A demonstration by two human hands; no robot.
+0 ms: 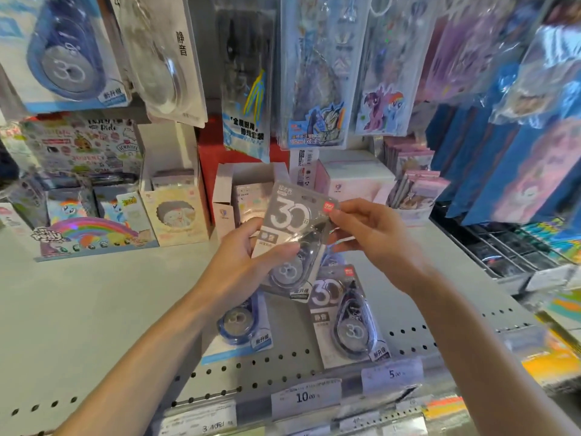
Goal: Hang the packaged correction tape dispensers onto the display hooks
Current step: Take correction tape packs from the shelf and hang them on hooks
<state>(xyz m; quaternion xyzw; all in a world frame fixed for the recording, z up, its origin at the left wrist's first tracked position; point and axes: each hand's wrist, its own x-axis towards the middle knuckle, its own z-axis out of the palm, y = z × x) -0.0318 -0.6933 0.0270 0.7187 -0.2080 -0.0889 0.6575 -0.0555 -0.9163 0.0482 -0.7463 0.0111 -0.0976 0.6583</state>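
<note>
Both hands on one grey pkg [294,237], held above shelf [94,309]. Left hand [242,262] grips its left edge; right hand [374,234] fingers [338,218] pinch top-right corner. Two more pkgs lie below: blue pkg [239,328], grey pkg no. 2 [349,319].

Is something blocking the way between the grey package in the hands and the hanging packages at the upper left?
Nothing visible does. Both hands, left hand and right hand, hold the grey package above the shelf. Only open air lies toward the hanging blue package; the hooks themselves are out of view.
</note>
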